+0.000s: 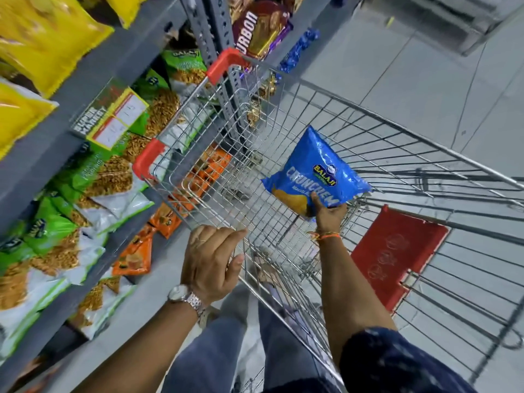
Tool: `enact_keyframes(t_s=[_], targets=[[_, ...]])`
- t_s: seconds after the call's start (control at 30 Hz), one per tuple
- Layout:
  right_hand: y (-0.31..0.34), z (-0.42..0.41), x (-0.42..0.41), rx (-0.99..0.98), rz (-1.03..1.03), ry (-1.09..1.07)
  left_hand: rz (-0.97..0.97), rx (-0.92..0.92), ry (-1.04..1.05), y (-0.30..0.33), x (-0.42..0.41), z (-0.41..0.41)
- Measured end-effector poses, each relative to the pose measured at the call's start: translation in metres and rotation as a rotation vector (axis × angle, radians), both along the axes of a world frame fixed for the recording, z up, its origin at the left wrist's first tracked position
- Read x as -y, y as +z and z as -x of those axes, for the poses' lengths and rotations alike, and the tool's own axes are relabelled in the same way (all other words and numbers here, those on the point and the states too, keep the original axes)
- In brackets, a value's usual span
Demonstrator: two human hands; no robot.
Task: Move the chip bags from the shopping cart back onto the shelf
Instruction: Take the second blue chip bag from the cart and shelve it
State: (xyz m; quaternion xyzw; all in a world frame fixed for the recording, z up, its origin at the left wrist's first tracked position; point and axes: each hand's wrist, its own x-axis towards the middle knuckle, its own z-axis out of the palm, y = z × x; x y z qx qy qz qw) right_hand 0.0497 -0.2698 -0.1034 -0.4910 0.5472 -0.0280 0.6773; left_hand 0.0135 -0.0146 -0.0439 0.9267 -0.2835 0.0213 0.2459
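Note:
A blue chip bag [314, 171] is held up inside the wire shopping cart [411, 154], gripped at its lower edge by my right hand [329, 214]. My left hand [212, 259] hovers at the cart's near-left rim with fingers loosely curled and nothing in it. The grey shelf [93, 72] runs along the left, stocked with yellow bags [42, 32] on an upper level and green-and-white snack bags [93, 177] on the level below. No other chip bag shows in the cart basket.
Orange snack bags [136, 256] sit on the lowest shelf beside the cart. A red child-seat flap [394, 253] hangs at the cart's right. Red corner bumpers [147, 157] touch the shelf side. A price tag [113, 117] sticks out from the shelf edge. Grey floor tiles lie to the right.

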Motion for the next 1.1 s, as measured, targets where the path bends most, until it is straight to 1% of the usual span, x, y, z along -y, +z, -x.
enact_keyframes(t_s=[0.03, 0.07, 0.17, 0.23, 0.37, 0.47, 0.53, 0.63, 0.8, 1.0, 1.1], targets=[[0.002, 0.002, -0.004, 0.031, 0.094, -0.021, -0.006, -0.006, -0.003, 0.001, 0.001, 0.0], [0.001, 0.003, -0.005, 0.053, 0.143, 0.014, -0.015, -0.011, -0.002, 0.003, 0.002, -0.001], [0.006, 0.008, -0.008, 0.064, 0.188, 0.063, -0.054, -0.039, 0.009, 0.011, 0.001, -0.001], [0.007, 0.012, -0.01, 0.119, 0.199, 0.119, -0.104, -0.087, 0.009, 0.017, -0.001, -0.001], [0.037, 0.01, -0.024, 0.264, 0.241, 0.236, -0.199, -0.178, 0.036, 0.037, -0.004, -0.003], [0.081, -0.002, -0.039, 0.375, 0.286, 0.295, -0.229, -0.156, 0.07, 0.067, -0.012, -0.01], [0.116, -0.013, -0.047, 0.463, 0.304, 0.347, -0.192, -0.099, 0.093, 0.094, -0.022, -0.016], [0.185, -0.031, -0.064, 0.604, 0.376, 0.43, -0.093, 0.04, 0.179, 0.15, -0.047, -0.022], [0.293, -0.055, -0.102, 0.86, 0.463, 0.587, 0.023, 0.328, 0.35, 0.258, -0.102, -0.024], [0.415, -0.065, -0.164, 1.155, 0.461, 0.732, 0.059, 0.732, 0.583, 0.369, -0.198, -0.018], [0.462, -0.064, -0.195, 1.274, 0.45, 0.74, 0.048, 0.823, 0.719, 0.397, -0.241, -0.004]])
